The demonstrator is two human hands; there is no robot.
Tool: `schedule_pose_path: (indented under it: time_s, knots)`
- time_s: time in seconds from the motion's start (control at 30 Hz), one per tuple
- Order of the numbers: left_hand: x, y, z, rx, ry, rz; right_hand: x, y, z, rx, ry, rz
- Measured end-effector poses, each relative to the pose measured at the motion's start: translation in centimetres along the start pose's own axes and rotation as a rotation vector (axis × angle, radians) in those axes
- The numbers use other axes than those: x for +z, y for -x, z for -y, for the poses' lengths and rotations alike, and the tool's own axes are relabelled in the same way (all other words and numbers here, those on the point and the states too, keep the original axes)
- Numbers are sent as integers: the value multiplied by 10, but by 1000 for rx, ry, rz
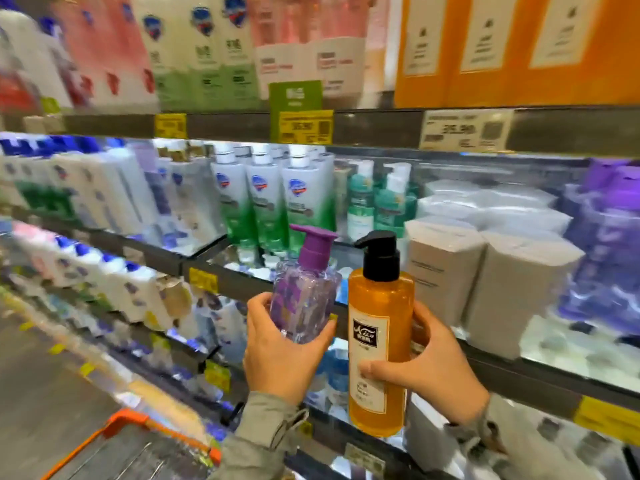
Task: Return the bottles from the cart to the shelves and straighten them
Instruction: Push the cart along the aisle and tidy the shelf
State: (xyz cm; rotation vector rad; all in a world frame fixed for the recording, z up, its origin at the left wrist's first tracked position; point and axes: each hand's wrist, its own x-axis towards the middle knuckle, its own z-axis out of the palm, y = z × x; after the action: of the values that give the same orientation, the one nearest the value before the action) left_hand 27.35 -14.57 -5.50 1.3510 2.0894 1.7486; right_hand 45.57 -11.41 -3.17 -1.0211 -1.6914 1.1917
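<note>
My left hand [280, 355] grips a clear purple pump bottle [306, 292] from below, tilted slightly to the right. My right hand [436, 368] holds a tall amber bottle with a black pump [379, 341] upright, thumb across its white label. Both bottles hover in front of the middle shelf edge [242, 282]. The orange-rimmed cart [138, 441] shows at the bottom left; its contents are blurred.
Green-and-white pump bottles [273, 202] and teal bottles [377, 202] stand on the middle shelf behind a bare glass patch. Grey boxes [485, 278] and purple bottles [606, 244] lie to the right. Orange boxes [519, 46] fill the top shelf. Yellow price tags line the rails.
</note>
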Motion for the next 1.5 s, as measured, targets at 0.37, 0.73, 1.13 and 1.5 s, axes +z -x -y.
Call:
schedule_pose_path:
  time_s: [0.37, 0.73, 1.13, 1.5]
  knots:
    - [41, 50, -48, 149, 264, 296, -53, 98, 4, 62, 125, -353]
    - [83, 101, -109, 216, 448, 434, -121, 149, 9, 20, 130, -500]
    - [159, 144, -184, 237, 617, 350, -232, 151, 11, -73, 125, -501]
    - [223, 146, -211, 233, 707, 264, -299, 119, -15, -178, 63, -531]
